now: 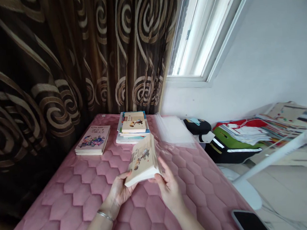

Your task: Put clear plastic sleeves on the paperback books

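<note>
A cream paperback book (142, 159) with a painted figure on its cover is held up at a tilt over the pink quilted surface. My left hand (121, 189) grips its lower left corner, the thumb on the cover. On the lower right side, my right hand (167, 186) pinches the book near the spine or page edge; which of the two I cannot tell. Beyond it lies a stack of books (133, 125), topped by a similar cream one. Further left sits a smaller pile of books (93, 140) with a cartoon cover.
Clear plastic sheets (174, 131) lie at the far right of the pink quilted surface (85, 196). A phone (249, 222) is at the near right edge. Beside the bed are a black and green bag (226, 145), papers (245, 133) and a white stand (272, 159). A patterned curtain (99, 62) hangs behind.
</note>
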The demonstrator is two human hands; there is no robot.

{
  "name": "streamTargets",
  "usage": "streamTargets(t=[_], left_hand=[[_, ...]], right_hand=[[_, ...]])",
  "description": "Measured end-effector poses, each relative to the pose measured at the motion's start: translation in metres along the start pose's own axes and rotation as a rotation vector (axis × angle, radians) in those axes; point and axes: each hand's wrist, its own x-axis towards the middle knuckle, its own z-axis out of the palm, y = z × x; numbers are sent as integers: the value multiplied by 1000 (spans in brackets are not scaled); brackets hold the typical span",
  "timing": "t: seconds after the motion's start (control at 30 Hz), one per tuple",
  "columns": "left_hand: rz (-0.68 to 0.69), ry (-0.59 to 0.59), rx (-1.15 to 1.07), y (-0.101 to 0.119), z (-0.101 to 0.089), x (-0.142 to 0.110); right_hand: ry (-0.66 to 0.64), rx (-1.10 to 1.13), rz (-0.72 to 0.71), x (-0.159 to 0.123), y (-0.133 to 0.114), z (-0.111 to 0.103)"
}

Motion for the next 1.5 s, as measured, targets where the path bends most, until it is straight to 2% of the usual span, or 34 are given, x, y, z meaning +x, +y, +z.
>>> streamTargets(t=[0.4, 0.7, 0.9, 1.0, 1.23, 1.5], left_hand=[[5, -8, -6, 0, -2, 1], [14, 20, 11, 0, -1, -1], [15, 4, 97, -6, 1, 0], [16, 11, 122, -7, 1, 2], [21, 28, 97, -4, 1, 1], [19, 7, 34, -2, 1, 0]], right_hand=[[-29, -38, 21, 0, -5, -1], [-154, 37, 6, -6, -10, -5], [66, -36, -57, -2, -12, -5], [99, -58, -75, 1, -9, -5], [55, -115, -77, -1, 0, -7], [-61, -71, -50, -1, -2, -8]])
